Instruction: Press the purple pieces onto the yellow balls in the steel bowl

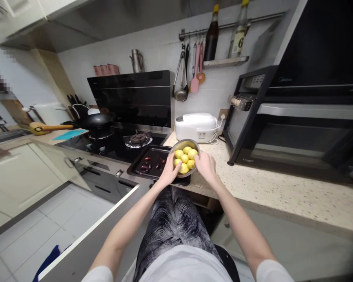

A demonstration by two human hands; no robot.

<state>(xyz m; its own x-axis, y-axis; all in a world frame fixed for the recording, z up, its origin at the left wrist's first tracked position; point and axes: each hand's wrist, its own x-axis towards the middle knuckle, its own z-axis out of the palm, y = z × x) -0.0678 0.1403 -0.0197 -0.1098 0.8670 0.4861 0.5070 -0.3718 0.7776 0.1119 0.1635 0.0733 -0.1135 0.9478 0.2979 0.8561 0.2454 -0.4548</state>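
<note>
A round metal bowl [176, 145] is held between my two hands over the right part of a black baking tray [149, 154]. Inside the bowl lie several yellow, rounded pieces [184, 158] that look like lemons or small potatoes; I cannot tell which. My left hand [170, 171] grips the bowl's left side, its thumb reaching over the rim. On the opposite side, my right hand [205, 164] holds the rim with its fingers mostly hidden. Several small, dark red, elongated pieces [147, 164] are scattered on the tray, left of the bowl.
A white appliance [195, 127] with a cord stands behind the bowl. To the right is a black oven [300, 145]. A gas burner [138, 138] and a black wok [97, 120] are at left. An open drawer or door panel [91, 231] juts out beside my legs.
</note>
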